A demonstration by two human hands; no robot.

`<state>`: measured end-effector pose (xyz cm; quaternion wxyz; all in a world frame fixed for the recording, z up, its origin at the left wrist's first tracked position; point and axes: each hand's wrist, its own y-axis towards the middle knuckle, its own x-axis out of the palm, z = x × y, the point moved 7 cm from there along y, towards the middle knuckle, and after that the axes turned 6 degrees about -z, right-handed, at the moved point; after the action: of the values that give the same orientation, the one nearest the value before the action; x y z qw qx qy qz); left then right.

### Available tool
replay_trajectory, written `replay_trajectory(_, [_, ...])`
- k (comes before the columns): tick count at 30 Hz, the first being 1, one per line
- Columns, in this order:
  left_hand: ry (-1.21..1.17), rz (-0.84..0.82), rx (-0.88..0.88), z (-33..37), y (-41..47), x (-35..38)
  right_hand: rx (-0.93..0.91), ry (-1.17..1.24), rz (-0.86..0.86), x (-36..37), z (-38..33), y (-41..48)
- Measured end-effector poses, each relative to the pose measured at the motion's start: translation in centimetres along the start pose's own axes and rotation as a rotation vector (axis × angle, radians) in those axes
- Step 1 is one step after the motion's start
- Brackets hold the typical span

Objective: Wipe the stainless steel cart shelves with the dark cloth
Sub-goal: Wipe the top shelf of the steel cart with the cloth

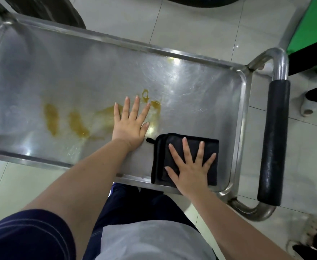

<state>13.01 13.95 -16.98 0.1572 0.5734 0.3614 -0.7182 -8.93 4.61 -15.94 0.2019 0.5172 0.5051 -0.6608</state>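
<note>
The stainless steel cart's top shelf (82, 76) stretches across the view, with yellow-brown smears (77, 124) near its middle and front. A folded dark cloth (165, 160) lies flat at the shelf's front right corner. My right hand (189, 166) rests palm down on the cloth with its fingers spread. My left hand (130, 122) lies flat on the bare steel just left of the cloth, fingers apart, touching the edge of the smears. Neither hand grips anything.
The cart's handle with its black foam grip (274, 141) stands at the right end. Pale floor tiles (200, 25) surround the cart. A green object (315, 30) is at the upper right. Another person's shoes (307, 106) stand on the right.
</note>
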Motion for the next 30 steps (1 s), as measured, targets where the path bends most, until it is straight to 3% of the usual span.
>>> replay_trajectory(8, [-0.067,0.048,0.029,-1.4,3.4,-4.2,0.041,0.008,-0.020,0.0,-0.3,0.0])
replay_trajectory(13, [0.010,-0.073,0.005,-3.7,8.4,-5.0,0.085,0.024,-0.014,0.2,-1.0,-0.4])
replay_trajectory(17, [-0.008,-0.079,0.003,-4.6,8.4,-3.9,0.101,0.020,-0.026,-0.6,-1.4,1.2])
replay_trajectory(23, [-0.029,-0.080,0.014,-4.9,9.0,-4.0,0.191,0.064,0.071,-6.7,-0.6,12.7])
replay_trajectory(30, [-0.048,-0.067,0.006,-5.2,9.8,-4.0,0.247,0.067,-0.007,-12.7,1.0,25.4])
